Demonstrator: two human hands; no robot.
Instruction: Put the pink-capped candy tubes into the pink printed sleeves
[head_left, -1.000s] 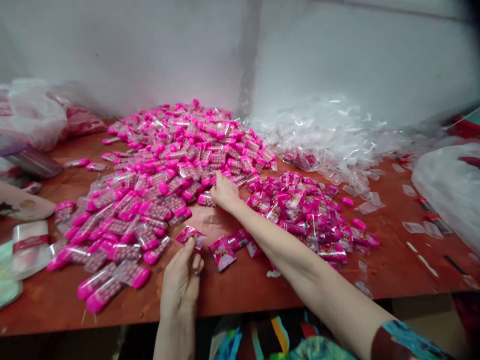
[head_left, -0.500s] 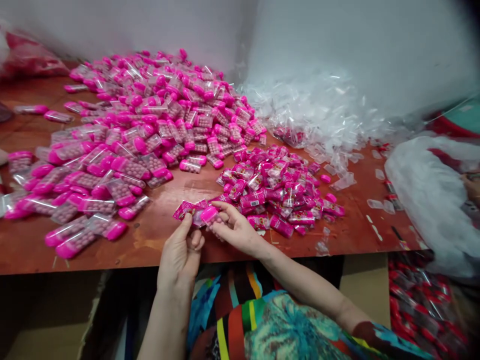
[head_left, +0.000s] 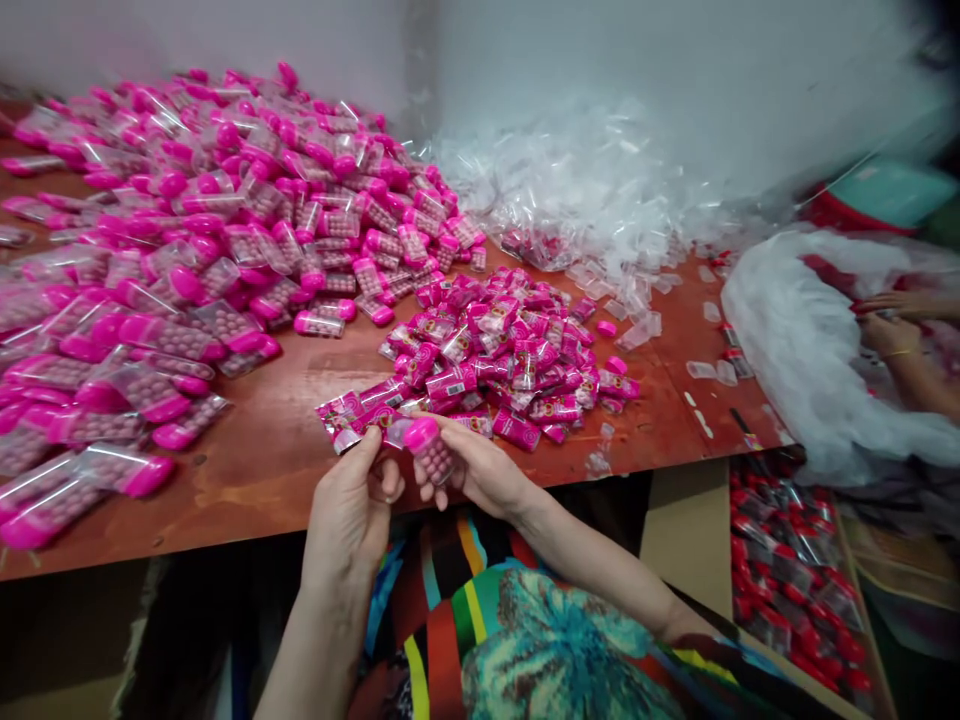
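My left hand (head_left: 349,505) is closed, thumb against fingers, on a pink printed wrapper (head_left: 346,412) with a clear part stretching toward the other hand. In my right hand (head_left: 484,468) sits a small clear candy container (head_left: 433,455) with a bright pink cap and pink balls inside, tilted with its cap up and to the left. The two hands are close together above the table's front edge. Just behind them lies a heap of pink wrapped packs (head_left: 517,360). A large pile of pink-capped candy containers (head_left: 247,230) spreads to the left.
A mound of clear plastic pieces (head_left: 570,190) lies along the wall. At the right, another person's hands (head_left: 896,320) are at a white plastic bag (head_left: 795,340). Below the edge stands a box of red-capped containers (head_left: 795,580). The red-brown table (head_left: 262,470) ends just before my body.
My view has swung to the right, so the piles appear farther left. My right hand has turned the container, showing more of its pink balls; my left still grips the wrapper.
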